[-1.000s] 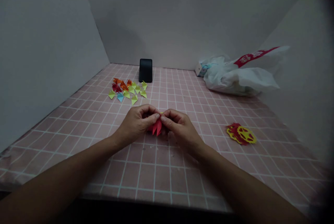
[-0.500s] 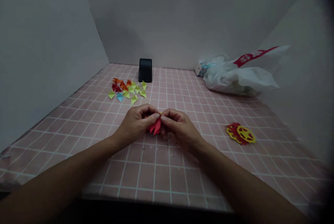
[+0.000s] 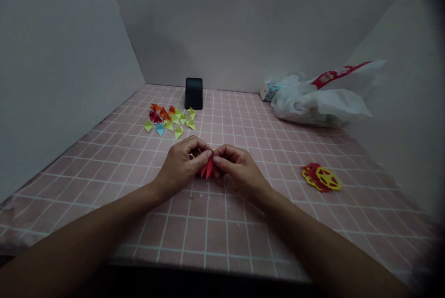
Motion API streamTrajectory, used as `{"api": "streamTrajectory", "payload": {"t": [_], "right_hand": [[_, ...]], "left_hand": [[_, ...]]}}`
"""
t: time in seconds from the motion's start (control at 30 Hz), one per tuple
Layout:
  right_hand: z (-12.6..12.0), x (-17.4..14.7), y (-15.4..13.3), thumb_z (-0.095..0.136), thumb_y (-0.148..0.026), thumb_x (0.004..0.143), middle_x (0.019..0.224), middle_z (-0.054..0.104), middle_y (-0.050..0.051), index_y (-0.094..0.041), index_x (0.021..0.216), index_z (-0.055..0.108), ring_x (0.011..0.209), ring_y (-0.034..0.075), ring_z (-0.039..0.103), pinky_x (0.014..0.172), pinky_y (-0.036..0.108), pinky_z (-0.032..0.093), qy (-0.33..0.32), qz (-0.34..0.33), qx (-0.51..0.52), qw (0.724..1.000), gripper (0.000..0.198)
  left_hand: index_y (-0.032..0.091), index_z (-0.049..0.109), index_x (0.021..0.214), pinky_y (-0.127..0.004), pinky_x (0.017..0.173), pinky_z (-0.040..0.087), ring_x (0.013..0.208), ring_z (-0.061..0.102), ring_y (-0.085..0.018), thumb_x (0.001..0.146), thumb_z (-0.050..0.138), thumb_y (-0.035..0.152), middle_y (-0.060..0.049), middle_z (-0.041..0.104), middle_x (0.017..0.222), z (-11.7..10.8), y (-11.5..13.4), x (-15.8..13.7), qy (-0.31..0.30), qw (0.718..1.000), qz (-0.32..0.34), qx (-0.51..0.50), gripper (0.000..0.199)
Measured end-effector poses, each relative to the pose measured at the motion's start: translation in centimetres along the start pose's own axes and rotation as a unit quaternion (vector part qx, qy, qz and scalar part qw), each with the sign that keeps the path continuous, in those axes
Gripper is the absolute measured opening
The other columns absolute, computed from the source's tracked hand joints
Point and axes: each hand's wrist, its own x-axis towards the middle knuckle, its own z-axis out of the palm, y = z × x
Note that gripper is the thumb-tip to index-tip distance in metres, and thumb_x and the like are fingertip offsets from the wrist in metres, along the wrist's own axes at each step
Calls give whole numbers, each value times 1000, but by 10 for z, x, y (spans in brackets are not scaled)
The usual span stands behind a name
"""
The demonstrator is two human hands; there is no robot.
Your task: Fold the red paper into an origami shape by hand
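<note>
Left grip (image 3: 182, 161), right grip (image 3: 240, 168) pinch red paper (image 3: 207, 171) (table edge (image 3: 208, 265) apart).

A pink gridded table (image 3: 250, 237) bears folded papers (image 3: 175, 120), cut-outs (image 3: 317, 178), phone (image 3: 193, 93), bag (image 3: 313, 109).

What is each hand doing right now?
Left hand: closed, pinching red folded paper.
Right hand: closed, pinching the same paper near its top.

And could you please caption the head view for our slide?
Left hand and right hand pinch red folded paper; small colourful folded pieces lie beyond.
</note>
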Motion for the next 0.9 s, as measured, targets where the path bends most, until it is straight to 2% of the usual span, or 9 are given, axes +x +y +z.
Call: {"api": "streamTrajectory", "payload": {"t": [0.23, 0.47, 0.7, 0.9], "right_hand": [[1, 0, -2, 63, -30, 80, 74, 59, 0, -19, 76, 60, 68, 13, 54, 63, 27, 43, 38, -73, -127, 988, 12], [2, 1, -3, 64, -31, 77, 78, 60, 0, -20, 80, 58, 70, 15, 55, 65, 30, 45, 48, -54, -119, 990, 13], [5, -3, -7, 63, -23, 80, 82, 61, 1, -22, 82, 54, 79, 17, 57, 72, 32, 45, 58, -145, -230, 960, 9], [6, -5, -6, 58, -16, 82, 81, 63, 1, -22, 80, 56, 77, 17, 59, 72, 31, 46, 83, -164, -268, 946, 6]], "left_hand": [[16, 66, 79, -25, 61, 46, 65, 58, -13, 81, 63, 26, 0, 66, 74, 2, 1, 1, -38, 995, -65, -60, 10], [17, 60, 79, -22, 50, 46, 52, 54, -9, 76, 65, 27, 3, 61, 67, 4, 4, 1, -33, 981, -127, -146, 12], [18, 58, 79, -23, 55, 51, 59, 60, -10, 73, 67, 25, 3, 63, 71, 6, 3, 1, -2, 972, -138, -188, 13], [18, 59, 78, -24, 60, 52, 63, 62, -11, 74, 67, 25, 2, 64, 71, 7, 0, 0, 5, 978, -118, -174, 12]]}}
